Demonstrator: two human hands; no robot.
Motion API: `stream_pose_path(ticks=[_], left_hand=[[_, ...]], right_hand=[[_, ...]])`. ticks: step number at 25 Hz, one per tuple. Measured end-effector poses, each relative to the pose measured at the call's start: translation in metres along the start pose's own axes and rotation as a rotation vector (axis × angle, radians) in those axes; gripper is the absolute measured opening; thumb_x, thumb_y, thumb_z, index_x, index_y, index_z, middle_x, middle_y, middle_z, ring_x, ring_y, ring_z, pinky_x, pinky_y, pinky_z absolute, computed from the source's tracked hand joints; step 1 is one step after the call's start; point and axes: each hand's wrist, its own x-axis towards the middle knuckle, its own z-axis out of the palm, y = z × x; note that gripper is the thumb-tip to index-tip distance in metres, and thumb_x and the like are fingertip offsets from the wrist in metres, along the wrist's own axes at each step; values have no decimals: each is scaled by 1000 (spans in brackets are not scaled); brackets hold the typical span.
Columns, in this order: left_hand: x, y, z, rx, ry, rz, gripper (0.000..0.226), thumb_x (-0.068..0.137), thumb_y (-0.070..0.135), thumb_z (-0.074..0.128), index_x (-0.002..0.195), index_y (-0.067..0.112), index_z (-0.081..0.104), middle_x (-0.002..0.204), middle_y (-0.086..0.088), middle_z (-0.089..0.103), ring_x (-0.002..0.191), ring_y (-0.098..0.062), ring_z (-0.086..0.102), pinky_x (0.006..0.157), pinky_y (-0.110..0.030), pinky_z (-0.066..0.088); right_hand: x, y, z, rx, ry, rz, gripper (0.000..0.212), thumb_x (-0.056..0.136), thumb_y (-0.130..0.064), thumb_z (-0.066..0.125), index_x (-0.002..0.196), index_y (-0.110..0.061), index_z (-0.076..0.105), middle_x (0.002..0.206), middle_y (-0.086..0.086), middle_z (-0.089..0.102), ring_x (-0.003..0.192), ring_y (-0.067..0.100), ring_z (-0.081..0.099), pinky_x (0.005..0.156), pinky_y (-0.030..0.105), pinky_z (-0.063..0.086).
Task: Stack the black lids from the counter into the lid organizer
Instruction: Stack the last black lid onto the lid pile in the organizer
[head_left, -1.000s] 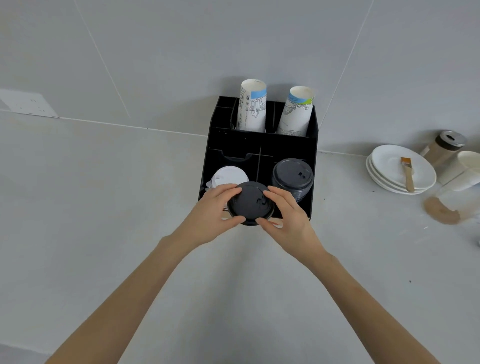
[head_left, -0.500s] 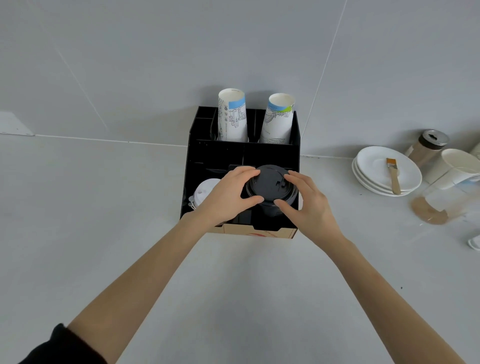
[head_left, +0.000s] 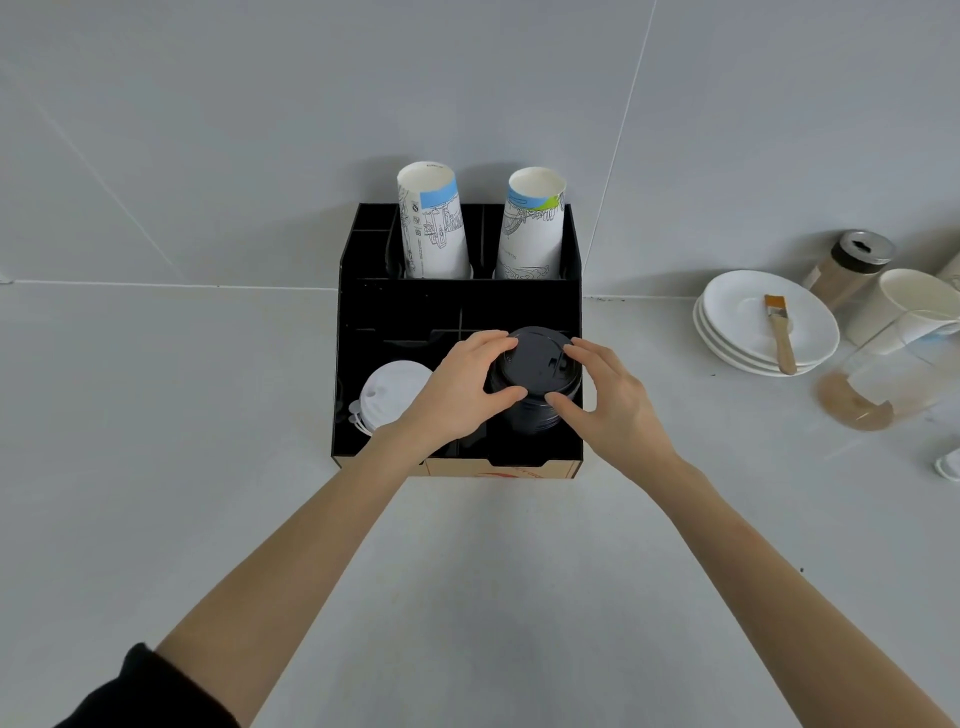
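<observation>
A black lid organizer stands against the wall on the counter. Its front right compartment holds a stack of black lids. My left hand and my right hand grip the top black lid from either side, fingertips on its rim, right over the stack. Whether that lid rests on the stack I cannot tell. White lids fill the front left compartment, partly hidden by my left hand.
Two stacks of printed paper cups stand in the organizer's back compartments. To the right sit stacked white saucers with a small brush, a shaker jar, a white cup and a clear pitcher.
Both hands carried the black lid from in front of the organizer back and to the right, onto the black lid stack in the front right compartment.
</observation>
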Motion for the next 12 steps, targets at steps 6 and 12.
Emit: stream_pose_path(ticks=[6,12], left_hand=[[0,-6,2,-6,-9,-17,56,82,23,60,132,12,36,145,-7,35,133,-22,32,110,-33,26],[-3,-4,5,0,-13,-19,57,84,24,58,134,14,33,148,-6,31,135,-21,29,111,-33,24]], right_hand=[[-1,4,9,14,0,-6,52,83,-17,60,129,-9,38,140,9,40,129,23,36,104,26,27],[-8,9,13,77,25,4,51,84,-18,59,130,-11,37,142,8,39,130,22,37,108,32,31]])
